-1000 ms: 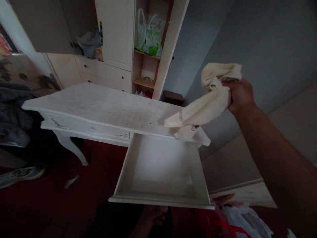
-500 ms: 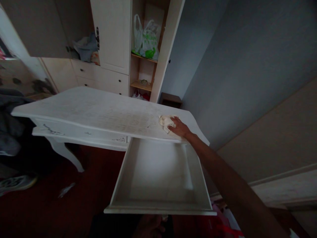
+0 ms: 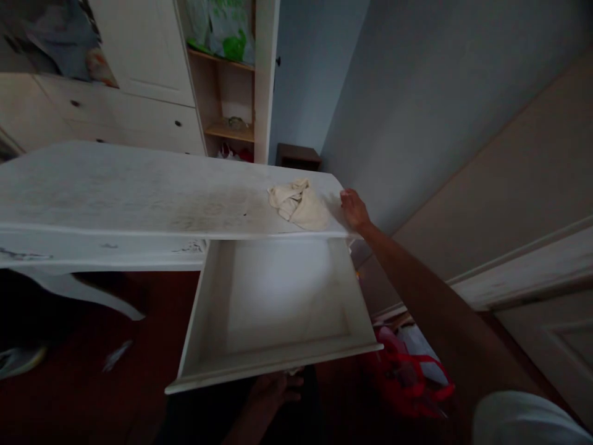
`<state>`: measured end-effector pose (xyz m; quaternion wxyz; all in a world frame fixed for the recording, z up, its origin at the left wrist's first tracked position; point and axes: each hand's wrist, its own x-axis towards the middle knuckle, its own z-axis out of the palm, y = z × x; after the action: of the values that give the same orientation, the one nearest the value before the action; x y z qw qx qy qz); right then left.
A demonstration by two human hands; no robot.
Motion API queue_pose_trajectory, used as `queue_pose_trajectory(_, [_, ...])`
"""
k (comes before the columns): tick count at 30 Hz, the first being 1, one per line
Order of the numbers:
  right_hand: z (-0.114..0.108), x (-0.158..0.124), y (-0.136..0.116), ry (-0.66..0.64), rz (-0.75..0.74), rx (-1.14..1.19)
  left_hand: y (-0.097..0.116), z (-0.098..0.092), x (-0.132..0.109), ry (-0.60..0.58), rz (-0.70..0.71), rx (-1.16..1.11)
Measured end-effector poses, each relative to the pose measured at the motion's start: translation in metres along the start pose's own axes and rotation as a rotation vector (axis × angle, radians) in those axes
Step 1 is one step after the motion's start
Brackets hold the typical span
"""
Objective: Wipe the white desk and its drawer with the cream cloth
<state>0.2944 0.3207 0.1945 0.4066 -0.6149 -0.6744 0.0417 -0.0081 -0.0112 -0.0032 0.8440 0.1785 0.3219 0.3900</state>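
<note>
A white desk (image 3: 139, 185) with smudged dark marks spans the view, its right drawer (image 3: 273, 303) pulled far out and bare inside. My right hand (image 3: 354, 209) is at the desktop's right end, its fingers curled over the edge. Left of it a crumpled cream cloth (image 3: 301, 207) lies on the desktop, apart from the hand. Below the drawer front, my left hand (image 3: 273, 390) is at the small drawer knob (image 3: 294, 371), fingers bent around it; shadow hides part of the grip.
Behind the desk stands a white wardrobe (image 3: 148, 55) with shelves and a plastic bag (image 3: 227, 31). A grey wall (image 3: 417, 93) rises close on the right. Red bags (image 3: 407, 377) lie on the floor at lower right. A shoe (image 3: 21, 360) shows at lower left.
My right hand has let go of the cloth and moved right to the desk's end. My left hand has come up to the knob. The drawer front now slants, and the view has shifted right.
</note>
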Motion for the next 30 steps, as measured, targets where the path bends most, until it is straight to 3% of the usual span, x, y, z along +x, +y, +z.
queue_pose_trajectory(3, [-0.001,-0.007,0.024,0.041,0.055,-0.057,-0.003,0.003,-0.001,-0.095,-0.033,-0.082])
queue_pose_trajectory(8, [0.006,-0.009,0.03,0.043,-0.021,-0.113,0.001,0.007,-0.002,-0.201,-0.029,-0.15])
queue_pose_trajectory(19, [0.013,-0.008,0.031,0.079,-0.037,-0.191,0.017,0.025,-0.014,-0.151,0.059,-0.083])
queue_pose_trajectory(30, [-0.003,-0.009,0.035,0.079,0.097,0.015,0.047,0.062,-0.019,-0.197,0.019,-0.039])
